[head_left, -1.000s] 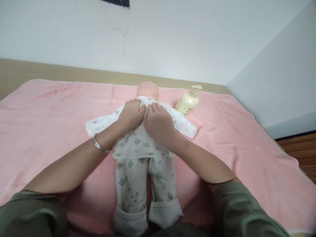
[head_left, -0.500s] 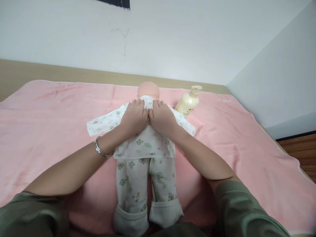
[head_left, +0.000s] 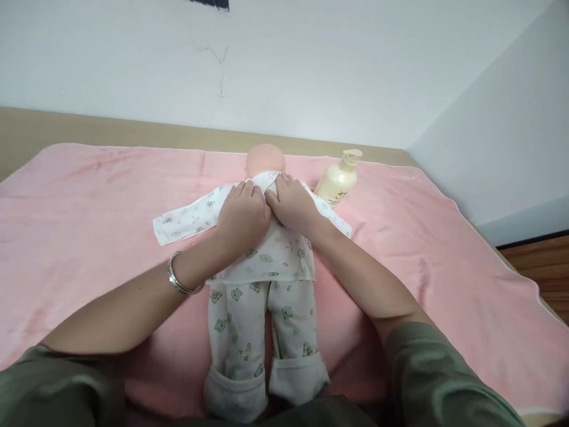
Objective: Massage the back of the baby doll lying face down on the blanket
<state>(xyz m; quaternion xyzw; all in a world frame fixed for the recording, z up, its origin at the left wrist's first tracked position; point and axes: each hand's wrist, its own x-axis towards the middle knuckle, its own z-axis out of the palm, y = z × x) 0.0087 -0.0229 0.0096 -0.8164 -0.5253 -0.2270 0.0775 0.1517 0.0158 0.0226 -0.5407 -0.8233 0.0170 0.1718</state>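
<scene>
Pink cloth sheet on flat beige surface, white wall behind. Doll in white printed clothes: mid-sheet, bald round head toward wall. Cream plastic pump bottle on sheet, right of head, behind right sleeve. Bare left hand, bare right hand: side by side on doll's upper body.

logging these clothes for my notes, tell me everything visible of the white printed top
The white top looks like thin, soft cloth, printed with small motifs, some green. It is on the doll, long sleeves spread out to both sides, its straight hem overlapping the trousers. The left hand and right hand lie on its upper part, hiding some of it.
</scene>
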